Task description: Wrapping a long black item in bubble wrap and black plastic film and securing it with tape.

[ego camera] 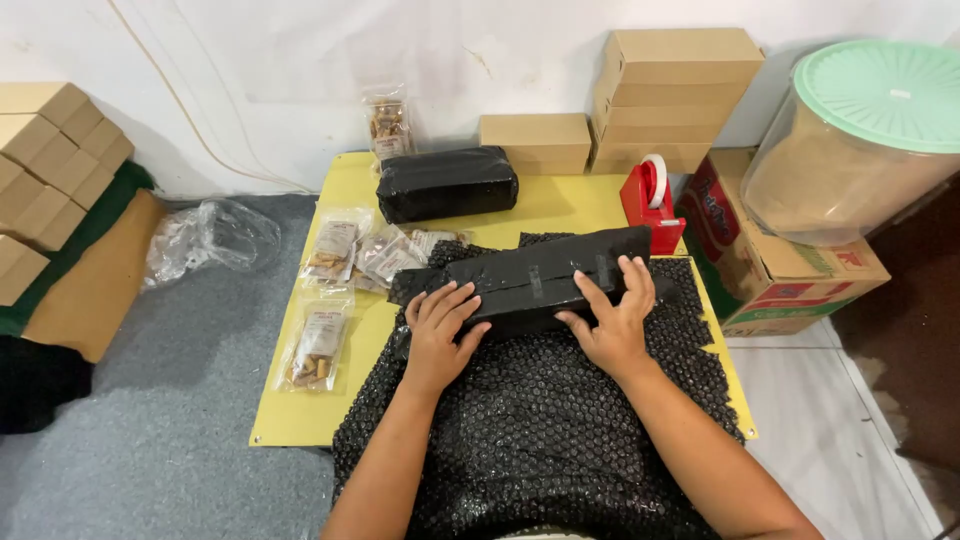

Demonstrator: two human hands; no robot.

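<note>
We see both hands pressed flat on a long black parcel (530,278) that lies across the middle of a low yellow table (300,400), on top of a sheet of black bubble wrap (540,430) spreading from the parcel down toward the person. The left hand (438,335) lies palm down on the parcel's left end, fingers spread and open, gripping nothing. The right hand (612,318) covers the right part, its fingers reaching over the top face and the thumb on the near side, open as well and pushing rather than clutching. Strips of tape show on the parcel's top between the two hands. Behind it, near the far edge of the table, sits a second black parcel (446,183), well apart from the hands. To the left of the held parcel lie several clear snack packets (335,250), one more (318,345) closer to the near left corner, and another packet (388,125) stands against the wall. A red tape dispenser (652,205) stands just beside the parcel's right end. Brown cardboard boxes (670,95) are stacked along the wall, more boxes (50,150) pile up at the far left, and a big clear tub with a green lid (860,140) rests on a printed carton (780,270) at the right. A crumpled clear bag (210,235) lies on the grey floor.
</note>
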